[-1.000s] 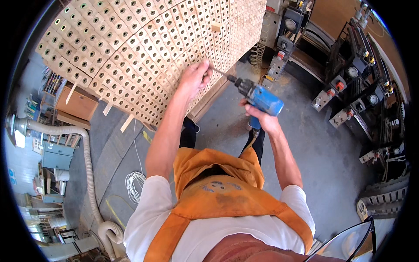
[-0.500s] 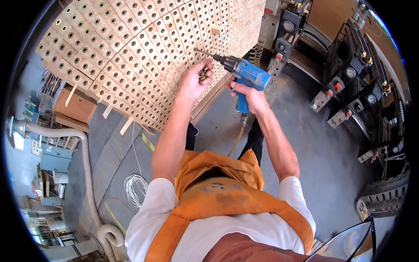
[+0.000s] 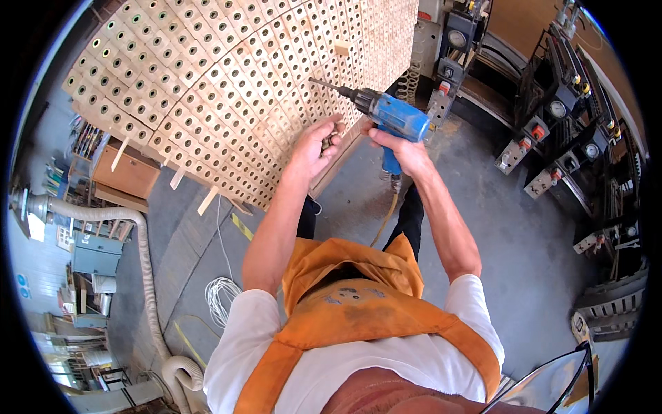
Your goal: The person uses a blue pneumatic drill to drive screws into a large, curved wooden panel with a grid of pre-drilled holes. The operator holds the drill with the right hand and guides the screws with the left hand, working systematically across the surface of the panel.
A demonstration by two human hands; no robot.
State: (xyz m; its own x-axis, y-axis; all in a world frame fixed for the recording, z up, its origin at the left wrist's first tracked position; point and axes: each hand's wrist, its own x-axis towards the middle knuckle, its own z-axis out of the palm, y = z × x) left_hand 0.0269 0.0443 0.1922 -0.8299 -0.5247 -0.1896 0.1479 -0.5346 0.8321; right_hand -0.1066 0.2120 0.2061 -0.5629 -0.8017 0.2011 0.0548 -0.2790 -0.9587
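My right hand (image 3: 403,150) grips the handle of a blue air drill (image 3: 398,116), whose long thin bit (image 3: 324,84) points left toward the stacked wooden blocks (image 3: 241,90). Rows of round holes cover the blocks, and many holes have dark metal-looking rings in them. Below and left of the drill's chuck, my left hand (image 3: 314,148) is cupped, palm up, around several small brass-coloured threaded inserts (image 3: 327,145). Its fingers curl over them, apart from the drill. A yellowish hose (image 3: 384,219) runs down from the drill's handle.
One small loose wooden block (image 3: 342,47) sticks out from the stack. Thin wooden strips (image 3: 207,200) jut from its lower edge. Machinery with gauges (image 3: 534,131) stands at right. On the left floor lie a coiled white cable (image 3: 222,300) and a ribbed duct (image 3: 146,269).
My left hand has dropped away from the drill bit, toward me, with the inserts still in it. The drill has barely moved, and the whole view has shifted a little.
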